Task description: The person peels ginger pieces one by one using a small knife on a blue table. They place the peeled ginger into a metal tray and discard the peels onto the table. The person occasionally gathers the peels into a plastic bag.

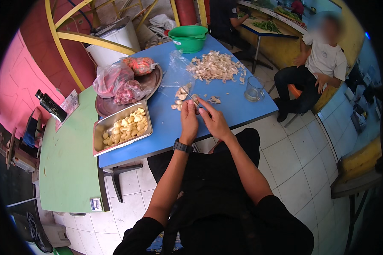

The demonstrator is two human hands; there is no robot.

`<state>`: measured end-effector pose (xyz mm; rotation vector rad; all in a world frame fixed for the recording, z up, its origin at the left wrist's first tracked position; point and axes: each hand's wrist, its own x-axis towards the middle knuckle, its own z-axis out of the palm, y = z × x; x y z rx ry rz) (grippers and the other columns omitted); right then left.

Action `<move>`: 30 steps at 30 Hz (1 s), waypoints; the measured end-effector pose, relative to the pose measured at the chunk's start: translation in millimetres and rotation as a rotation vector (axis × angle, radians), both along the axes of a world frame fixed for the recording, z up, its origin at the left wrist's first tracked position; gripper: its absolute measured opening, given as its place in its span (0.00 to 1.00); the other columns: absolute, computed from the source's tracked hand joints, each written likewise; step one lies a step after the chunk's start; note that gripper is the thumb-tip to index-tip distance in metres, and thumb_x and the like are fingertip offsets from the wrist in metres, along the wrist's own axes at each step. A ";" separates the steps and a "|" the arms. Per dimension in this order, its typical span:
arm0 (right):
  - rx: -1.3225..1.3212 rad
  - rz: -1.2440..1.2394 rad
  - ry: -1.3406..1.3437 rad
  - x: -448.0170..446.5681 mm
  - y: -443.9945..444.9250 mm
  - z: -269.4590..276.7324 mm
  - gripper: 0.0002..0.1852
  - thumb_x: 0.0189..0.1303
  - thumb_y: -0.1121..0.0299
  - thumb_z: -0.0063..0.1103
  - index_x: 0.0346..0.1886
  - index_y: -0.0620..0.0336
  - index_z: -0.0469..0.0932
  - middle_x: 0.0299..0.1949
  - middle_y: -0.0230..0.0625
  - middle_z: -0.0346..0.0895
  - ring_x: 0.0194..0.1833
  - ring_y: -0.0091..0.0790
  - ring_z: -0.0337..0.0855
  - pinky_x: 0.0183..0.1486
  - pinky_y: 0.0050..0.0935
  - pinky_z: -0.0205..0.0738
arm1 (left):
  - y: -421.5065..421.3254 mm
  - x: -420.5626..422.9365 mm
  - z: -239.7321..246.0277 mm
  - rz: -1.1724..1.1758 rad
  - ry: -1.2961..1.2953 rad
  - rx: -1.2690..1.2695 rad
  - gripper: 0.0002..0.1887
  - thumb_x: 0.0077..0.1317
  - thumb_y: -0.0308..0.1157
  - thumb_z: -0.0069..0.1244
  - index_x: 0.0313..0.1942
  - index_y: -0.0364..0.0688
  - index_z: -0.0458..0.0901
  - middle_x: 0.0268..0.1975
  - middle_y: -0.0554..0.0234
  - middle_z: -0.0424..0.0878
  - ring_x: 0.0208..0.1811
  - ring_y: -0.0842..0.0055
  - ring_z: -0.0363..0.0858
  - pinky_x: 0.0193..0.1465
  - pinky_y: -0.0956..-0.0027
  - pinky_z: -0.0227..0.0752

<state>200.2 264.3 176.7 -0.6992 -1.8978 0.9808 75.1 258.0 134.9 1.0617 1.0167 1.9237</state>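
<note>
My left hand (189, 119), with a dark watch at the wrist, holds a garlic clove (194, 96) over the near edge of the blue table (245, 110). My right hand (214, 120) meets it and grips a small knife (185, 91), its thin blade pointing up and left. Several garlic cloves (178, 103) lie just beyond my left hand, beside a clear plastic bag (175, 71). Garlic skins (214, 99) lie right of the knife. Farther back is a large heap of unpeeled garlic cloves (215, 67). Peeled cloves (127, 127) fill part of a steel pan (99, 135) at the left.
A round metal tray (156, 84) holds bags of shallots (127, 92) and chillies (140, 65). A glass mug (254, 89) stands near the right edge, a green plastic basin (189, 38) at the back. A green table (71, 159) adjoins at left. Another person (325, 57) sits at right.
</note>
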 end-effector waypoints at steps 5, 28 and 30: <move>-0.198 0.017 -0.156 6.0 -1.2 5.9 0.25 0.76 0.58 0.46 0.71 0.56 0.66 0.51 0.54 0.82 0.51 0.49 0.85 0.49 0.36 0.78 | -4.1 1.2 2.2 -0.029 -0.011 0.005 0.14 0.80 0.40 0.38 0.40 0.40 0.73 0.31 0.71 0.72 0.32 0.85 0.69 0.37 0.76 0.68; -0.025 -0.277 0.144 -31.4 -10.3 -10.7 0.23 0.74 0.54 0.47 0.62 0.60 0.76 0.51 0.53 0.81 0.52 0.55 0.83 0.52 0.40 0.77 | -12.0 7.5 17.3 0.151 0.170 0.051 0.10 0.79 0.34 0.41 0.42 0.38 0.71 0.33 0.69 0.74 0.33 0.86 0.69 0.36 0.77 0.67; -0.035 -0.268 0.156 -33.2 -10.3 -10.8 0.23 0.74 0.55 0.47 0.62 0.61 0.76 0.52 0.53 0.81 0.53 0.55 0.82 0.53 0.39 0.76 | -12.6 7.4 17.1 0.170 0.183 0.059 0.09 0.79 0.34 0.41 0.42 0.37 0.71 0.33 0.69 0.74 0.33 0.86 0.69 0.36 0.77 0.67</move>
